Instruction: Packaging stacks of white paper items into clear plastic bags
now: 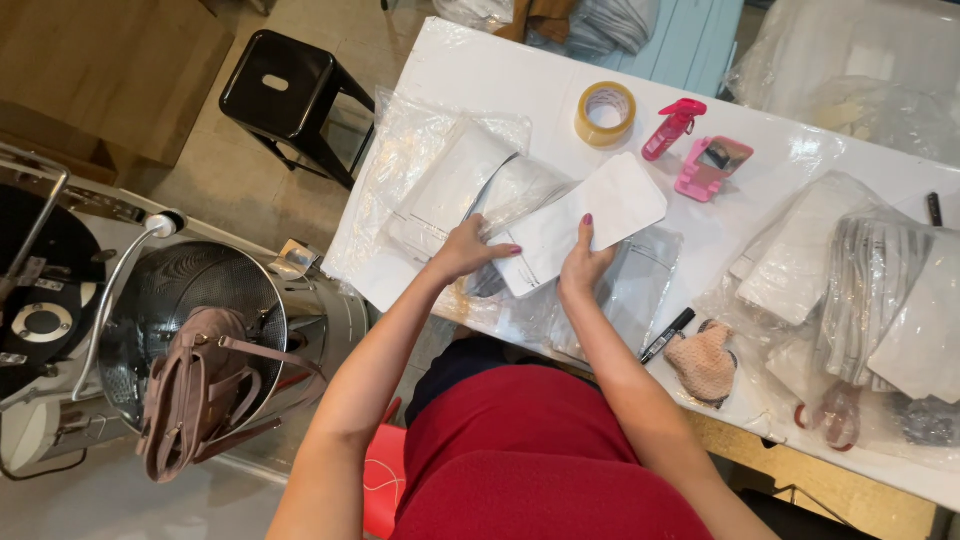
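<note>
At a white plastic-covered worktable [470, 70], seen from above: a person in a red top handles a flat white rounded-corner pouch [590, 222], which lies at an angle near the table's front edge, atop clear plastic bags [440, 170] of folded white items. Left hand [468, 250] grips the pouch's lower-left end, thumb on top w/ fingers curled over the edge; right hand [583, 262] pinches its lower edge, thumb pressed on the face. Beyond the pouch: a roll of tan packing tape [606, 113], a pink spray bottle [673, 128], a pink tape dispenser [712, 166]. Just right of the right forearm: a black marker [667, 335] & a peach knitted piece [705, 362]. More bagged white items [860, 290] sit at right. Off the table at left: a black metal stool [283, 88], and a mauve handbag [195, 390] resting in a round steel machine drum [190, 290].
</note>
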